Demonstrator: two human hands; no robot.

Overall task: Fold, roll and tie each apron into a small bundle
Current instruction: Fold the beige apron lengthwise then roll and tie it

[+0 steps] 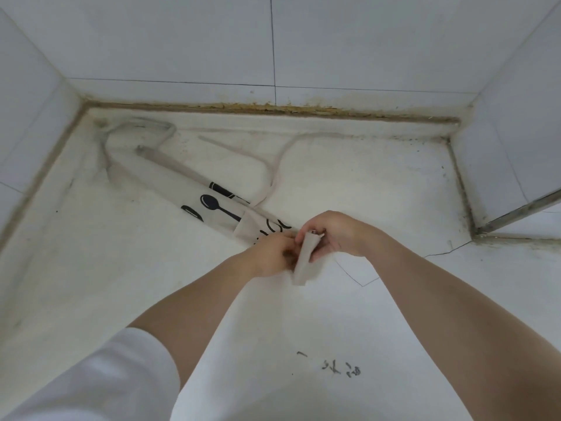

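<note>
On the white counter (334, 314) the beige apron (194, 189) lies folded into a long strip with its straps (273, 165) trailing toward the tiled wall (182, 41), and I'm pinching its near end, left hand (273, 256) and right hand (337, 235) both curled round the cloth.

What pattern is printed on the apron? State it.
Black kitchen-utensil silhouettes, a spoon among them, on the beige apron; the head view shows it.

A tiled home corner, likely a kitchen or washroom. White wall tiles (182, 41), grimy stained grout (273, 108), white counter (364, 183).
</note>
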